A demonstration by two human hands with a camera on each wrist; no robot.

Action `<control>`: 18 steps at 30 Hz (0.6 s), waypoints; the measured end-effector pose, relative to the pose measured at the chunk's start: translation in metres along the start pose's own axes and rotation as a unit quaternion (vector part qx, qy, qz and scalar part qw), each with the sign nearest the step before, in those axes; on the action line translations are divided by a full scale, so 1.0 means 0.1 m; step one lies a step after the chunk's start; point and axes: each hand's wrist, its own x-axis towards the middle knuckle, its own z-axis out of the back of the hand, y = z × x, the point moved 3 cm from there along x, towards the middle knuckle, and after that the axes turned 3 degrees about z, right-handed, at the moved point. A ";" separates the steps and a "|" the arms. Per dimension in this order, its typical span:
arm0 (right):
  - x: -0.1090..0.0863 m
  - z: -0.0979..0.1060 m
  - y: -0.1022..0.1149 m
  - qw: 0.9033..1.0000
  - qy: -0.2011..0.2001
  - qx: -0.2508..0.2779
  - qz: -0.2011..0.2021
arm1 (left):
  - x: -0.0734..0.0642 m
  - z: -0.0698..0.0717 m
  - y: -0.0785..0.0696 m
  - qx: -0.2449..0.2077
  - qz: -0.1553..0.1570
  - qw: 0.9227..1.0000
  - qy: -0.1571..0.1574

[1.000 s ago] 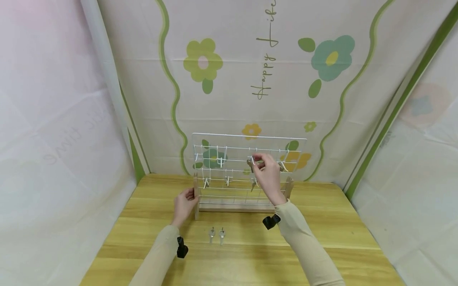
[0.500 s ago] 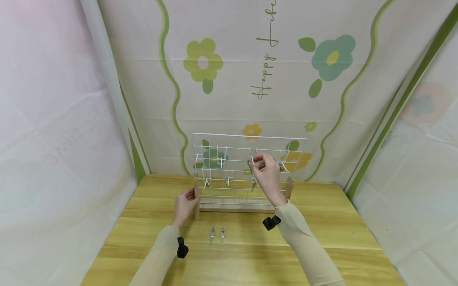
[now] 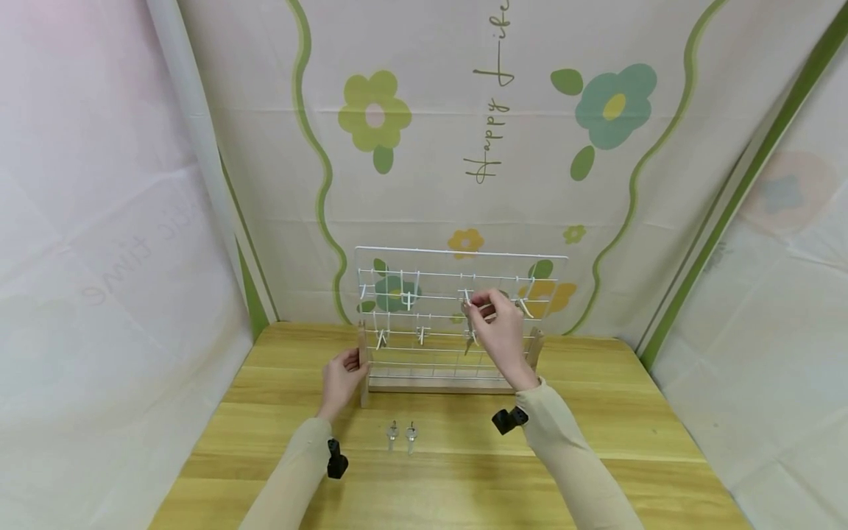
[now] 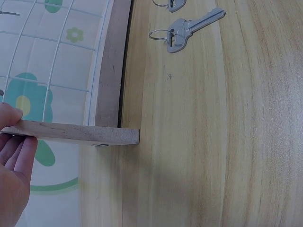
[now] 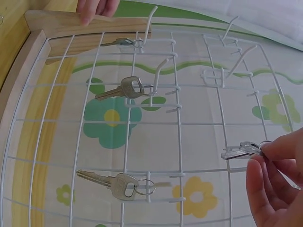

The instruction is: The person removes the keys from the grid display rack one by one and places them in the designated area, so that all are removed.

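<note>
My left hand (image 3: 341,379) grips the wooden side post (image 4: 71,132) of a white wire grid rack (image 3: 433,361), thumb on one face and fingers on the other. At the upper middle hook (image 3: 467,297), my right hand (image 3: 498,327) pinches the small ring of a silver key (image 5: 241,150) between thumb and forefinger. That key lies close in front of the wires; the hand hides its hook in the right wrist view. Other keys hang by rings on lower hooks: one at the bottom (image 5: 124,186), a middle key (image 5: 125,89) and one near the post (image 5: 120,42).
Two more keys with rings lie on the wooden table (image 3: 265,412) before the rack, one of them a silver key (image 4: 182,35). Upper left hooks (image 5: 244,61) jut forward bare. A flowered cloth (image 3: 430,184) hangs behind the rack.
My right hand has shifted slightly down and to the right, back from the upper middle hook, whose tip now shows more. My left hand stays on the post.
</note>
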 end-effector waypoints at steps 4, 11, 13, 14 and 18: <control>-0.03 0.04 0.02 1.000 0.003 0.003 -0.002 | 0.00 0.00 0.01 0.004 -0.001 1.000 -0.004; -0.08 0.12 0.08 1.000 0.002 0.019 -0.013 | 0.00 0.00 0.01 0.001 0.000 1.000 -0.001; -0.10 0.14 0.10 1.000 0.001 0.021 -0.016 | 0.00 0.00 0.02 0.000 0.001 1.000 0.002; -0.11 0.15 0.10 1.000 0.002 0.020 -0.018 | 0.00 0.00 0.02 0.000 0.002 1.000 0.003; -0.16 0.16 0.10 1.000 0.010 0.012 -0.018 | 0.00 0.00 0.01 0.003 0.002 1.000 0.003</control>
